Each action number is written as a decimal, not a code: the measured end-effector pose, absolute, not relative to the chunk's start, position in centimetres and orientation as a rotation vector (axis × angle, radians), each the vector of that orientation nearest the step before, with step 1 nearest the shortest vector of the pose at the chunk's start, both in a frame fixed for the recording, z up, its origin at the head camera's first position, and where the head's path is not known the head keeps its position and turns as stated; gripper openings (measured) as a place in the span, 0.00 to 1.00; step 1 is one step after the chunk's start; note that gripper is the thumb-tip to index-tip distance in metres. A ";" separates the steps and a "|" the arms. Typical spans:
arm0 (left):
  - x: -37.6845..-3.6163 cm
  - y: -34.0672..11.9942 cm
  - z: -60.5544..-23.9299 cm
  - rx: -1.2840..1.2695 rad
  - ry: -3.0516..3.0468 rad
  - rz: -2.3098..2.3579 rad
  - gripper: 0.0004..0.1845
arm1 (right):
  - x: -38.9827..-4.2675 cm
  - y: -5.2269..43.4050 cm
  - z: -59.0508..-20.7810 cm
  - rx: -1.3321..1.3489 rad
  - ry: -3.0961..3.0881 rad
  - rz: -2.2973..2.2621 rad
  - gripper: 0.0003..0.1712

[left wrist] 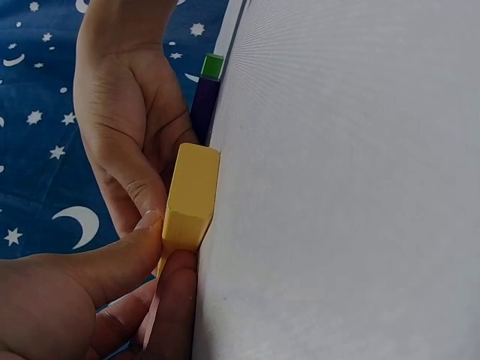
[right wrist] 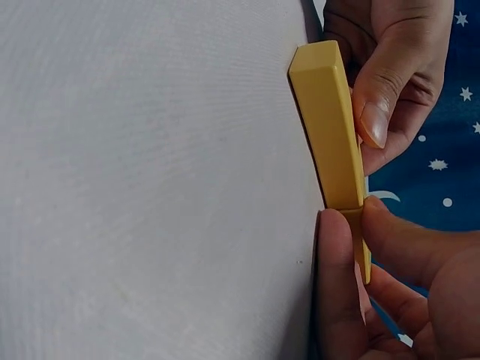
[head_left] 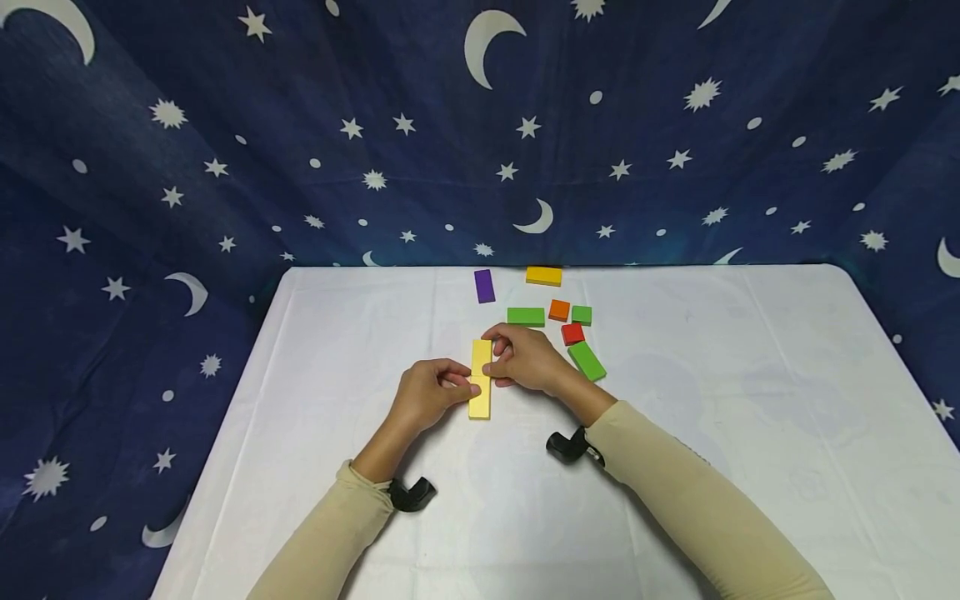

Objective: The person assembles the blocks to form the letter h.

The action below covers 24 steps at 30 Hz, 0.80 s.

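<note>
1. Just beyond the near yellow block [head_left: 479, 406], end to end with it, lies the far yellow block [head_left: 482, 354], both on the white cloth [head_left: 600, 517].
2. Left hand [head_left: 430, 393]: left of the near yellow block; thumb and fingers parted only by its width, pinching it near its far end.
3. Right hand [head_left: 527, 358]: beyond and right of the near yellow block; thumb and curled fingers pinch the far yellow block.
4. Joint at the near yellow block's far end: fine line visible; cannot tell if tight throughout.
5. Technique, my judgement: steady the near yellow block as reference, align long edges, press lightly lengthwise. Uneven squeezing could skew the joint.
6. Caution: green block [head_left: 526, 317], beyond and right of the near yellow block, seems easily knocked.
</note>
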State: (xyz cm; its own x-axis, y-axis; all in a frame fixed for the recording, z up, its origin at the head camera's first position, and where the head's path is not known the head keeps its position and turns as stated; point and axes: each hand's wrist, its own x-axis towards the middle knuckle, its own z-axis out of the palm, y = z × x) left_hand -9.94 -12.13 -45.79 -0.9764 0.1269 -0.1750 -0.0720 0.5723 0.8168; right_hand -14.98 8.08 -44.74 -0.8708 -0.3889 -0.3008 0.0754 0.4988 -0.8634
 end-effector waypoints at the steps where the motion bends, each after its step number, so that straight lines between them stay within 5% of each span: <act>1: -9.9 -12.1 -45.8 0.046 2.591 1.359 0.13 | -15.0 8.1 -44.7 -0.270 2.295 -1.336 0.29; 24: -9.9 -12.2 -45.8 0.049 2.588 1.358 0.13 | -15.3 7.9 -45.0 -0.358 2.436 -1.186 0.34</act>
State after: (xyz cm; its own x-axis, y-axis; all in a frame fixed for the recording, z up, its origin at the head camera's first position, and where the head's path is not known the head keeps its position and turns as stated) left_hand -9.95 -12.23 -45.78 -0.9757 0.1300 -0.1764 -0.0713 0.5729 0.8165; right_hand -15.30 7.95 -45.00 -0.8849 -0.3962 -0.2451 -0.0514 0.6060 -0.7938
